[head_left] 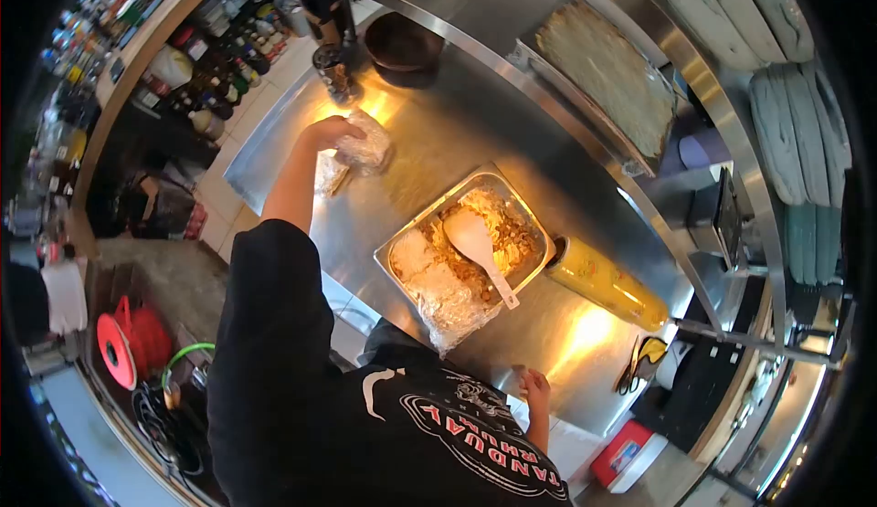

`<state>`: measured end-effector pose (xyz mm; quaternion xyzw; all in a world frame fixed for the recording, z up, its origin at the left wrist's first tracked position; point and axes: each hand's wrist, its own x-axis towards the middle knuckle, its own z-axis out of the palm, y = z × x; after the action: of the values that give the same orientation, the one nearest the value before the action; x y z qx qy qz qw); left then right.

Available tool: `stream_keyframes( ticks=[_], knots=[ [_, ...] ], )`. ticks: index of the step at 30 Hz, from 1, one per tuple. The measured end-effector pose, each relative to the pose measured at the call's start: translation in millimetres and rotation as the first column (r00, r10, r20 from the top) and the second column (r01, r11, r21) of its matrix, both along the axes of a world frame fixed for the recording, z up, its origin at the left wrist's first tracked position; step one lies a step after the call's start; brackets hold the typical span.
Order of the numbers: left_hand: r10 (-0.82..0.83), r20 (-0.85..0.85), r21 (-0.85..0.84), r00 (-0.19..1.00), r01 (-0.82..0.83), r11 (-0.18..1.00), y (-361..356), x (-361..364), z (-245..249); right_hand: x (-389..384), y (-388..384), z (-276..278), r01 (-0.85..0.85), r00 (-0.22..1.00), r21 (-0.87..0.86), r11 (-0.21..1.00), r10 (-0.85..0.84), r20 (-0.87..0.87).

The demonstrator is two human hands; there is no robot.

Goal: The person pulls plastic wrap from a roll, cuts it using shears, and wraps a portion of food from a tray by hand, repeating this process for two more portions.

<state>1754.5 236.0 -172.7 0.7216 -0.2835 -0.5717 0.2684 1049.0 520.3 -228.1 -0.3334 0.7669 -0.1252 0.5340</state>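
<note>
My left hand [340,132] reaches to the far left of the steel table and is closed on a clear plastic-wrapped packet [367,144]. Another wrapped packet [330,174] lies just below it. My right hand [534,386] is near the table's front edge, its fingers loosely bent and apart, with nothing visible in them. Between the hands sits a rectangular metal pan [387,260] of browned, chopped food [445,253]. A pale flat paddle [470,236] rests on the food, its handle over the pan's rim. Crumpled plastic film [452,320] covers the pan's near-left corner.
Right of the pan lies a yellow cylinder [607,283]. A dark round bowl [403,48] and a dark jar [335,75] stand at the back. An overhead steel shelf holds a film-covered tray [603,78]. Scissors [628,374] lie at the right edge.
</note>
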Motion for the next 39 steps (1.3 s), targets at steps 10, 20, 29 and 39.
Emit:
stream_keyframes(
  ticks=[10,20,29,39],
  knots=[
    [0.105,0.854,-0.151,0.509,0.051,0.987,-1.8,69.3,-67.3,-68.3,148.1,-53.4,0.019,0.961,0.039,0.999,-0.007,-0.277],
    [-0.118,0.193,-0.564,0.974,0.209,0.799,150.0,-334.4,-5.3,-31.7,1.9,-15.7,-0.243,0.866,-0.379,0.893,0.024,-0.499],
    [-0.359,0.354,-0.466,0.864,0.496,0.733,118.8,-504.9,-26.3,-183.1,-89.6,1.5,-0.190,0.857,-0.615,0.765,-0.177,-0.484],
    [0.075,0.581,-0.501,0.811,0.283,0.818,22.7,-565.2,-34.4,-322.9,-255.9,-52.6,-0.209,0.913,-0.676,0.707,-0.107,-0.395]
  ],
)
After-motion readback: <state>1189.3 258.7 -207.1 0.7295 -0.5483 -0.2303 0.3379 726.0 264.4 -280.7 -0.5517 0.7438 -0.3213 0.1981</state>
